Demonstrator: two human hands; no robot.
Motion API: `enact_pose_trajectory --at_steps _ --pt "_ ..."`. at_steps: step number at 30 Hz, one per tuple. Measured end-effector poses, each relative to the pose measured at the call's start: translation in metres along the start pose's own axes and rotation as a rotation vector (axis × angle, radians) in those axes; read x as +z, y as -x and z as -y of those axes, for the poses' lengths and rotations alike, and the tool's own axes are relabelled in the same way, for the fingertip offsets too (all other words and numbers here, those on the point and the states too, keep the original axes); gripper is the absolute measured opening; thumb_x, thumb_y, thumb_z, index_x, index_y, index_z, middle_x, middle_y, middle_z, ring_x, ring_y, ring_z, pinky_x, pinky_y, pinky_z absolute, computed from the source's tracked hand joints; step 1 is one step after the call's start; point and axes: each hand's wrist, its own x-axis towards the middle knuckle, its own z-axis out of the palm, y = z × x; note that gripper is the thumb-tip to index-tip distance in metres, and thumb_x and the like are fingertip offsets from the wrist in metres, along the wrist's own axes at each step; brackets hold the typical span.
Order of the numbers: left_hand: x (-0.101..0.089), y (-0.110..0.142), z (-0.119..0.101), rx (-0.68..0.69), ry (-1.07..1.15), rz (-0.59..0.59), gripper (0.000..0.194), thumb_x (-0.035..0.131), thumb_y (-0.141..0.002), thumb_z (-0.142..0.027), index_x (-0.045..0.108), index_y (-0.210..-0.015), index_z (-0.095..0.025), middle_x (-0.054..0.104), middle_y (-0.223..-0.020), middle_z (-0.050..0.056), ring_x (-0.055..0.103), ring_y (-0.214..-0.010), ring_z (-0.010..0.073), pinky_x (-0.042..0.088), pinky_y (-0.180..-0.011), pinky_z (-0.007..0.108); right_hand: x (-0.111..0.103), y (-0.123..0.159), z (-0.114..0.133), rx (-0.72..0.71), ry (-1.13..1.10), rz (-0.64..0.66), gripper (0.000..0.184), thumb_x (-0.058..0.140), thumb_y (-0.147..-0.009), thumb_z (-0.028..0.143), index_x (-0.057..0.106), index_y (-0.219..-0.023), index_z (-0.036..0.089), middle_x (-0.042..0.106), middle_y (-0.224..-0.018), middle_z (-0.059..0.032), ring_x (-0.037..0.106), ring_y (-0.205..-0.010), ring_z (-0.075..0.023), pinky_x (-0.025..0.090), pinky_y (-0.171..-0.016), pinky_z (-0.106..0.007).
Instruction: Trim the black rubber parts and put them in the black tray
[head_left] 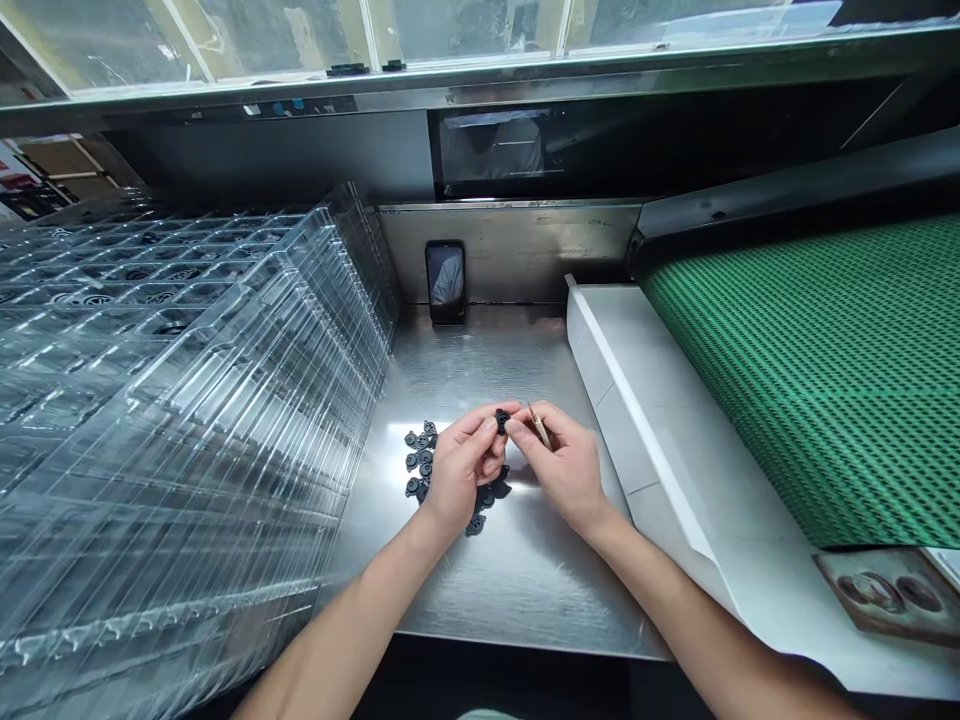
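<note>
Between the fingertips of my left hand is a small round black plastic part, held up above the metal table. My right hand is closed around a slim pointed tool with a light tan handle; its exact kind I cannot make out. The right thumb and fingertip also reach the black part's edge. On the steel table top, several similar black parts lie in a loose group left of my left hand. More of them show beneath it, partly hidden by the hand.
Tall stacks of clear plastic trays rise on the left, some cells holding black parts. A phone leans against the back panel. On the right, a white trough borders a green mesh conveyor belt. A worn block sits at lower right.
</note>
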Motion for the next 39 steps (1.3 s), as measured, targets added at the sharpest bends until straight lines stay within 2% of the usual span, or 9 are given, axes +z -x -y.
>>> enact_pose_trajectory --at_steps 7,12,16,19,21,25,30,34,39 --pt "0.002 0.0 0.005 0.04 -0.129 -0.016 0.045 0.078 -0.085 -0.047 0.075 -0.115 -0.013 0.044 -0.063 -0.004 0.035 -0.052 0.0057 0.021 -0.046 0.019 -0.002 0.002 0.002 -0.08 0.069 0.016 0.027 0.057 -0.103 0.035 0.061 -0.079 0.022 0.056 -0.073 0.0008 0.049 -0.065 -0.0163 0.041 -0.065 -0.03" --pt "0.004 0.0 0.003 -0.02 0.008 -0.033 0.037 0.076 -0.087 -0.045 0.071 -0.107 -0.014 0.047 -0.066 -0.004 0.038 -0.049 0.0058 0.024 -0.041 0.017 -0.001 0.002 0.003 -0.085 0.004 -0.037 0.022 0.057 -0.102 0.033 0.062 -0.083 0.022 0.057 -0.075 0.0005 0.052 -0.068 -0.0164 0.043 -0.064 -0.03" --pt "0.001 -0.004 0.003 -0.058 0.194 -0.08 0.027 0.071 -0.091 -0.035 0.067 -0.106 -0.013 0.057 -0.078 0.001 0.053 -0.058 0.0104 0.044 -0.047 0.021 -0.001 0.002 0.004 -0.034 -0.013 -0.134 0.013 0.056 -0.102 0.029 0.067 -0.105 0.022 0.061 -0.088 -0.0021 0.057 -0.075 -0.0172 0.045 -0.067 -0.03" --pt "-0.002 -0.007 0.004 -0.052 0.335 -0.144 0.017 0.065 -0.094 -0.027 0.067 -0.099 -0.011 0.063 -0.085 0.005 0.065 -0.075 0.0149 0.058 -0.071 0.029 0.0 0.002 0.003 -0.095 0.02 -0.093 0.016 0.059 -0.1 0.026 0.068 -0.113 0.023 0.064 -0.094 -0.0038 0.06 -0.082 -0.0191 0.048 -0.071 -0.031" --pt "-0.002 -0.009 0.004 -0.04 0.403 -0.162 0.014 0.063 -0.096 -0.023 0.068 -0.094 -0.01 0.067 -0.092 0.008 0.067 -0.087 0.0168 0.058 -0.082 0.031 0.002 0.003 0.002 -0.169 0.056 -0.025 0.014 0.061 -0.099 0.024 0.069 -0.11 0.024 0.066 -0.098 -0.0052 0.063 -0.088 -0.0213 0.051 -0.076 -0.034" --pt "0.001 -0.008 0.004 -0.025 0.405 -0.125 0.011 0.064 -0.096 -0.022 0.069 -0.094 -0.012 0.07 -0.106 0.011 0.066 -0.099 0.0187 0.055 -0.081 0.028 0.005 0.004 -0.001 -0.194 0.129 0.075 0.017 0.066 -0.096 0.02 0.07 -0.112 0.026 0.069 -0.101 -0.0053 0.067 -0.092 -0.022 0.053 -0.08 -0.034" --pt "0.005 -0.005 0.006 -0.048 0.397 -0.118 0.01 0.063 -0.096 -0.019 0.068 -0.092 -0.012 0.072 -0.113 0.014 0.066 -0.101 0.0161 0.051 -0.08 0.022 0.006 0.004 -0.005 -0.218 0.215 0.082 0.008 0.066 -0.097 0.024 0.072 -0.102 0.024 0.07 -0.099 -0.0056 0.069 -0.089 -0.0214 0.052 -0.072 -0.031" --pt "0.005 -0.004 0.007 -0.035 0.328 -0.101 0.012 0.061 -0.098 -0.022 0.067 -0.095 -0.013 0.072 -0.118 0.013 0.066 -0.107 0.0193 0.051 -0.088 0.027 0.008 0.005 -0.007 -0.285 0.324 0.047 0.019 0.06 -0.092 0.013 0.071 -0.104 0.024 0.07 -0.101 -0.0042 0.069 -0.084 -0.0191 0.051 -0.071 -0.03" --pt "0.003 -0.003 0.007 -0.01 0.287 -0.1 0.017 0.062 -0.1 -0.028 0.067 -0.091 -0.014 0.073 -0.117 0.011 0.066 -0.101 0.0154 0.051 -0.091 0.025 0.009 0.007 -0.006 -0.325 0.357 0.075 0.019 0.061 -0.089 0.015 0.069 -0.105 0.023 0.07 -0.101 -0.0035 0.068 -0.081 -0.0185 0.049 -0.068 -0.029"
